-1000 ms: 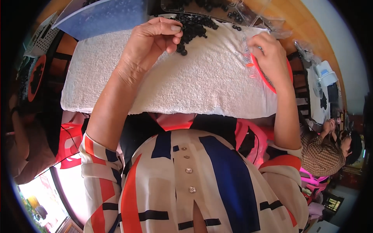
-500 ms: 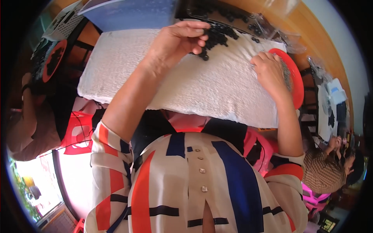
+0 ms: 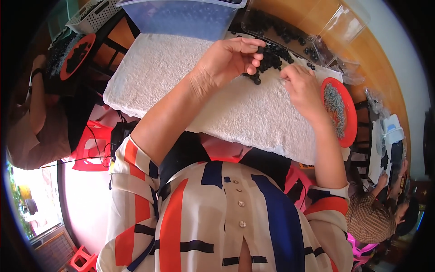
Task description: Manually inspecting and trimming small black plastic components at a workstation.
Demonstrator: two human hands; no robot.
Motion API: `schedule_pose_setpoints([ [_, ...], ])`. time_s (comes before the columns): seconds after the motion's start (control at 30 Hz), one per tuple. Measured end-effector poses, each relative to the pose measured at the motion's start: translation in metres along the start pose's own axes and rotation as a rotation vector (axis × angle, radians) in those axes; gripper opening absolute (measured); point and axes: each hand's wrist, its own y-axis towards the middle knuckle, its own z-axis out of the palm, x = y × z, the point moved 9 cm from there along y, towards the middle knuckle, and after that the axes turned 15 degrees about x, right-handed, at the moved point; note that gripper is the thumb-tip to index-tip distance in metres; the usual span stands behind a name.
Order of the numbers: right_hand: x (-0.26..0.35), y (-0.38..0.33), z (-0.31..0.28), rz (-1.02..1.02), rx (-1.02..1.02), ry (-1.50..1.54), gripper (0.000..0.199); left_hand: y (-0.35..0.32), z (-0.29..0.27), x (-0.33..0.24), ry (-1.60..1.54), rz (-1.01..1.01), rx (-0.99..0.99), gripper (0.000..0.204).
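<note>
My left hand (image 3: 229, 59) is raised over the towel, thumb and forefinger pinching a small black round part (image 3: 260, 50). Just beyond its fingertips lies a loose pile of the same black parts (image 3: 274, 56). To the right, my right hand (image 3: 299, 86) hovers with its fingers drawn together; whatever is between them is too small or hidden to name. Beside that hand, a red plate (image 3: 348, 131) carries a heap of tiny grey metallic pieces (image 3: 334, 106). Both hands are above a white towel (image 3: 158, 68) spread on the table.
A blue-tinted plastic bin (image 3: 181, 20) stands at the far side, next to a clear tray (image 3: 312, 45) with more black parts. On the left, a co-worker's arm (image 3: 38, 90) is near another red plate (image 3: 93, 38). A person in a checked shirt (image 3: 371, 217) sits at right.
My right hand has left the red plate and come left toward my left hand, uncovering the grey pieces. My left hand keeps its pinch. The whole view has shifted slightly.
</note>
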Motion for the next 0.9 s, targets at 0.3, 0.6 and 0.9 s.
schedule_pose_setpoints([
  [0.3,0.002,0.011,-0.02,0.0,-0.154,0.186,0.013,0.003,0.001,0.003,-0.031,0.008,0.021,0.021],
  [0.6,0.045,0.029,-0.043,-0.207,-0.466,0.216,0.018,0.003,0.003,0.008,0.03,-0.018,0.02,0.027],
  [0.9,0.032,0.042,-0.036,-0.282,-0.156,0.489,0.019,0.005,-0.001,0.006,0.117,-0.043,0.024,0.017],
])
